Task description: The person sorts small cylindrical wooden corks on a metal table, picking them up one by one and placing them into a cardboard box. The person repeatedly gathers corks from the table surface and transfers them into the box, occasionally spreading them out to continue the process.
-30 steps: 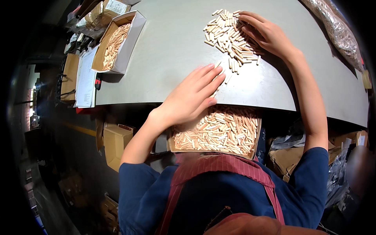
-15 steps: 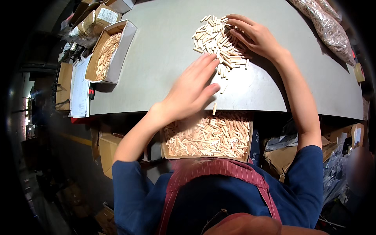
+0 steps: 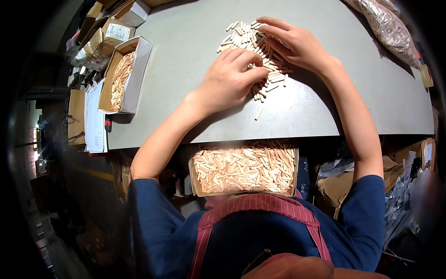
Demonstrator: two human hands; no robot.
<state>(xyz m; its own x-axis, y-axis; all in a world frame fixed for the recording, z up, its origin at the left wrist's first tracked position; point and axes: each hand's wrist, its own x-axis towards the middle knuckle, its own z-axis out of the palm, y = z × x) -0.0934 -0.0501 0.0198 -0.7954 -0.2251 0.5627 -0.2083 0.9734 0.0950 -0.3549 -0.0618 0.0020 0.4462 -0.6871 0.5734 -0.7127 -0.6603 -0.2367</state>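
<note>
A pile of small pale wooden dowels (image 3: 241,37) lies on the grey table (image 3: 186,51). My left hand (image 3: 230,76) is at the pile's near left side, its fingers curled in and the thumb close to the index finger; whatever is between them is hidden. At the far right side of the pile, my right hand (image 3: 297,44) touches the dowels with loosely bent fingers held apart. One loose dowel (image 3: 259,113) lies nearer the table's front edge. Below that edge, against my apron, a cardboard box (image 3: 197,188) is filled with many dowels.
On the left stands a white-sided open box (image 3: 139,69) with more dowels, beside paper sheets (image 3: 95,121) and a taped carton (image 3: 114,35). A clear plastic bag (image 3: 388,35) lies at the far right, near a tape roll (image 3: 426,76). Cartons (image 3: 337,186) sit below right.
My left hand has gone from flat and stretched out to curled, moving further onto the pile. A dowel seen at the table's edge no longer shows there. My right hand stays at the pile.
</note>
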